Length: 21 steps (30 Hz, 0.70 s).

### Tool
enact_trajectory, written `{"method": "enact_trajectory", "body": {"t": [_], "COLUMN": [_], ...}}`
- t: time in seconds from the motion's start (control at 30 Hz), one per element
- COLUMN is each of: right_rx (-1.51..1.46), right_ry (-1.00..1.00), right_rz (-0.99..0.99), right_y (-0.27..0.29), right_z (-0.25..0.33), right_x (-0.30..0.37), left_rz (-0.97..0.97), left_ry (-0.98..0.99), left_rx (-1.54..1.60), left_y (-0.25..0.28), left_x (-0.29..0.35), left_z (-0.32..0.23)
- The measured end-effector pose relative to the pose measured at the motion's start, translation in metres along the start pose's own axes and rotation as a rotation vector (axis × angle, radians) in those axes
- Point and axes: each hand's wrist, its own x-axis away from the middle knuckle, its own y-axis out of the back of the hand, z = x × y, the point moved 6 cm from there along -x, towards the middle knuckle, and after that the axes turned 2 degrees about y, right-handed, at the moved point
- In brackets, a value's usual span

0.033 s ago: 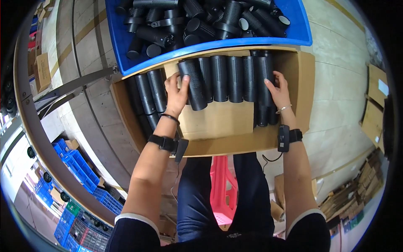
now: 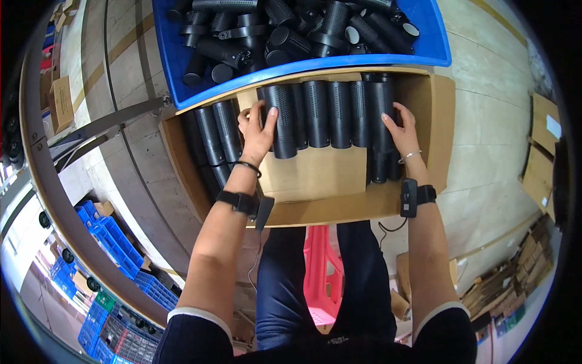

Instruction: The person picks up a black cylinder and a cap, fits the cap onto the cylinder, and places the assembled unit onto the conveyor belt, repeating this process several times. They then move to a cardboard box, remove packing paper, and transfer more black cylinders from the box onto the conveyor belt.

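My left hand is wrapped round a black cylinder with a perforated upper part, thumb on its near face. That cylinder stands almost in line with a row of similar black cylinders in an open cardboard box. At the row's right end, my right hand grips another black cylinder, thumb in front and fingers at its right side. More black cylinders lie in the box left of my left hand. Bare cardboard shows below the row, between my hands.
Against the box's far side stands a blue bin heaped with loose black cylinders. A pink plastic stool is between my legs. Blue crates stand at the left; flattened cardboard is stacked at the right.
The cylinder in my left hand has gone from tilted to nearly parallel with the row, its top shifting right. My right hand has stayed in place.
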Motion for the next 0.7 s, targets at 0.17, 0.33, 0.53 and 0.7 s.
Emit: {"method": "enact_trajectory", "body": {"t": [0.17,0.33,0.53,0.7], "right_rx": [-0.3,-0.401,-0.638,-0.695], "right_ry": [-0.206,-0.292,-0.204,-0.241], "right_rz": [0.046,0.302,0.233,0.488], "right_y": [-0.01,-0.014,-0.026,-0.046], "right_z": [0.0,-0.05,-0.003,0.022], "right_x": [-0.005,-0.017,-0.007,-0.005], "left_rz": [0.271,0.342,0.48,0.558], "left_ry": [0.394,0.337,0.302,0.435], "left_rx": [0.645,0.768,0.893,1.024], "left_y": [-0.013,-0.032,-0.036,-0.049], "left_x": [0.001,-0.002,0.004,0.004], "left_z": [-0.006,-0.008,-0.036,-0.013]}}
